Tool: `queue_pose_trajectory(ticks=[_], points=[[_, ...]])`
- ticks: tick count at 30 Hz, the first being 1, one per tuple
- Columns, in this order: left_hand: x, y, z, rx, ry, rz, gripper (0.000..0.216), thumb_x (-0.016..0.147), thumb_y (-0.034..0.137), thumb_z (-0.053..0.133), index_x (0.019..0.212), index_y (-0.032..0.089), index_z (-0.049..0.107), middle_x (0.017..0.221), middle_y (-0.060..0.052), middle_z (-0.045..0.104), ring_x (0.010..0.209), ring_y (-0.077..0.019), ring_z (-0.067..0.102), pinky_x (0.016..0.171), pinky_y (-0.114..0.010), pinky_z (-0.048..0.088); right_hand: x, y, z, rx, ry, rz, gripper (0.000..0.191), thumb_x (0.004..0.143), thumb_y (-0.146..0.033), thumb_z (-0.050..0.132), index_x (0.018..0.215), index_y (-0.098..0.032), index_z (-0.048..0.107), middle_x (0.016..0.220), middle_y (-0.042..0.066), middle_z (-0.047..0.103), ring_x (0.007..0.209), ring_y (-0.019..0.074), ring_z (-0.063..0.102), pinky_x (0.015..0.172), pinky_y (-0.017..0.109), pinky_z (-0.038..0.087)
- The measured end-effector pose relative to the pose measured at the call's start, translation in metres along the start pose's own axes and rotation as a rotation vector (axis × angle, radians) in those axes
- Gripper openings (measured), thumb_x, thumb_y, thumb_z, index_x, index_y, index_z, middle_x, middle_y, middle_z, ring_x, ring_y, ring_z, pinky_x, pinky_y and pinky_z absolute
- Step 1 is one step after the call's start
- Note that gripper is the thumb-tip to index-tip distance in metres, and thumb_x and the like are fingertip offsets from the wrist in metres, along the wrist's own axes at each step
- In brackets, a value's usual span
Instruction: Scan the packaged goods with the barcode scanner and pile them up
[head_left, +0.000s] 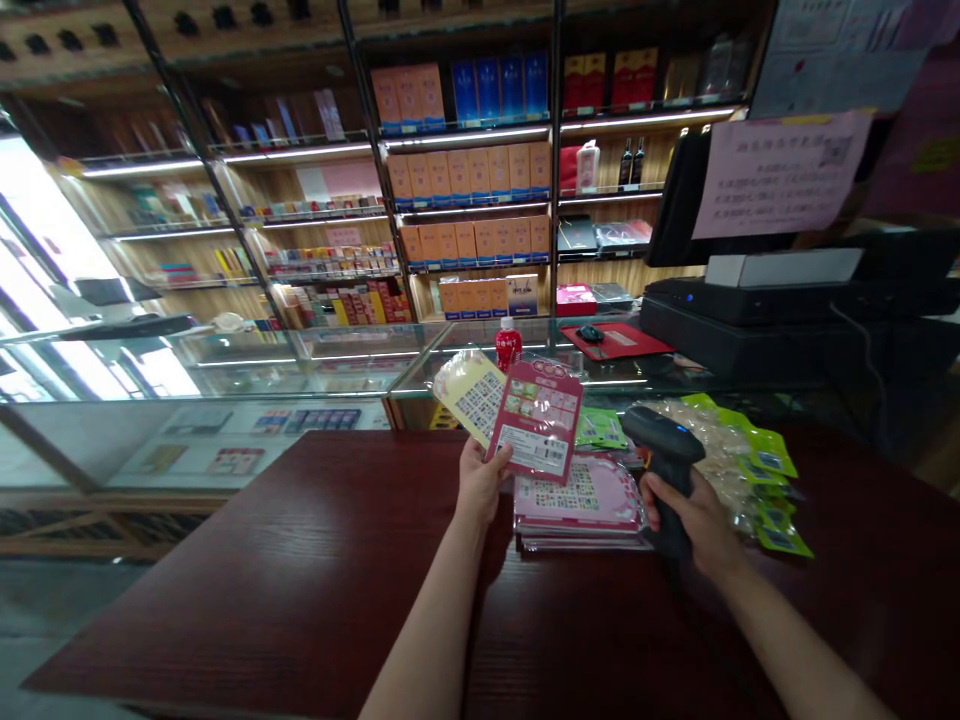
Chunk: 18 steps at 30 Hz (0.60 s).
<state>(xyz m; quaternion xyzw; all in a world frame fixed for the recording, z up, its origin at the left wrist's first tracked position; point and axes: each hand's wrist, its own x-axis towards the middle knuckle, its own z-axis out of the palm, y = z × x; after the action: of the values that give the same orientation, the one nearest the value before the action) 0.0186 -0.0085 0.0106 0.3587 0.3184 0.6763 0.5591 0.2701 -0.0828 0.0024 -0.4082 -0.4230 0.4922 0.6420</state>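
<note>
Maroon packet (536,418) in left fingers (500,459)

One red bottle (508,346) stands here. Nearer than the red bottle are two packs (541,418), one stack (581,508) with layers too close to count, one left hand (480,485), and, farther right, one right hand (699,515) and one scanner (666,440). Right of the red bottle: one mouse (590,333), one mat (628,342), one monitor (673,200), one sign (780,178). Above and behind the red bottle: four blue boxes (488,88), three orange boxes (409,97) in their row, and, rightward, two dark bottles (626,168).
</note>
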Motion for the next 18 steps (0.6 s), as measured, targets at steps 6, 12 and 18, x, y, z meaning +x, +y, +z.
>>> queue_pose_trajectory(ticks=[6, 12, 18], points=[[-0.001, -0.001, 0.001, 0.055, -0.072, -0.012, 0.051, 0.054, 0.027, 0.087, 0.094, 0.014, 0.057, 0.089, -0.007, 0.071, 0.074, -0.0182, 0.069, 0.068, -0.030, 0.057, -0.004, -0.002, 0.004, 0.023, -0.031, 0.004, 0.044, 0.070, -0.039, 0.080, 0.103, -0.019, 0.060, 0.059, -0.003, 0.059, 0.042, 0.0101, 0.050, 0.039, 0.021, 0.042], [0.003, 0.007, -0.004, 0.169, -0.236, -0.119, 0.055, 0.053, 0.028, 0.088, 0.097, 0.013, 0.057, 0.083, -0.008, 0.072, 0.067, -0.0182, 0.068, 0.065, -0.030, 0.055, -0.001, -0.012, -0.004, 0.128, 0.041, -0.080, 0.028, 0.073, -0.035, 0.078, 0.090, -0.021, 0.061, 0.059, -0.004, 0.057, 0.043, 0.0092, 0.049, 0.039, 0.020, 0.040], [0.006, 0.014, -0.011, 0.209, -0.238, -0.198, 0.047, 0.054, 0.029, 0.088, 0.086, 0.013, 0.058, 0.076, -0.007, 0.071, 0.062, -0.0167, 0.067, 0.063, -0.029, 0.053, 0.005, -0.016, -0.011, 0.284, 0.080, -0.085, 0.029, 0.073, -0.033, 0.078, 0.095, -0.023, 0.063, 0.060, -0.005, 0.056, 0.044, 0.0083, 0.047, 0.040, 0.018, 0.040]])
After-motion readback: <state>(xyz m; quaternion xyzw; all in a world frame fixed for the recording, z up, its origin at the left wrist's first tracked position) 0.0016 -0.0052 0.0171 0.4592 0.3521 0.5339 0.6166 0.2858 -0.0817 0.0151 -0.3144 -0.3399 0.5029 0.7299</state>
